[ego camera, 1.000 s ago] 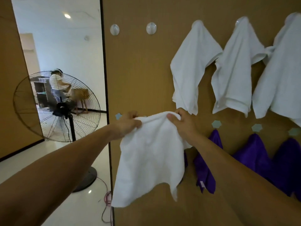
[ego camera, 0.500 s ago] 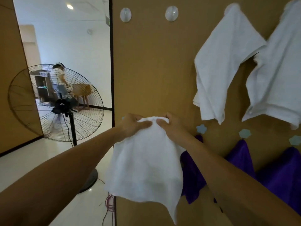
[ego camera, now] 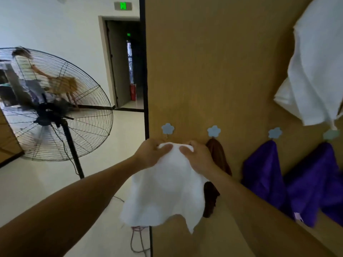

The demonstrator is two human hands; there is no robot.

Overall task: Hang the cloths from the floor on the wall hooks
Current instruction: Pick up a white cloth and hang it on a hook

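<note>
Both hands hold one white cloth (ego camera: 167, 186) by its top edge, close to the brown wall board (ego camera: 204, 71). My left hand (ego camera: 151, 153) pinches the left part, my right hand (ego camera: 197, 157) the right part, thumbs nearly touching. The cloth's top sits just below a bare blue flower hook (ego camera: 167, 128) at the board's left edge. The second flower hook (ego camera: 213, 131) carries a brown cloth (ego camera: 219, 160), partly hidden behind my right hand and the white cloth. Two purple cloths (ego camera: 263, 175) (ego camera: 315, 184) hang from hooks further right.
A white cloth (ego camera: 313, 75) hangs higher up at the right. A large standing fan (ego camera: 55, 112) is on the floor to the left, with cables (ego camera: 137, 240) by the board's foot. Behind it are a person (ego camera: 24, 71) and an open doorway (ego camera: 126, 64).
The view has dropped and shifted left, so the lower row of flower hooks now shows and the upper hooks are out of frame. My hands stay close together on the cloth's top edge.
</note>
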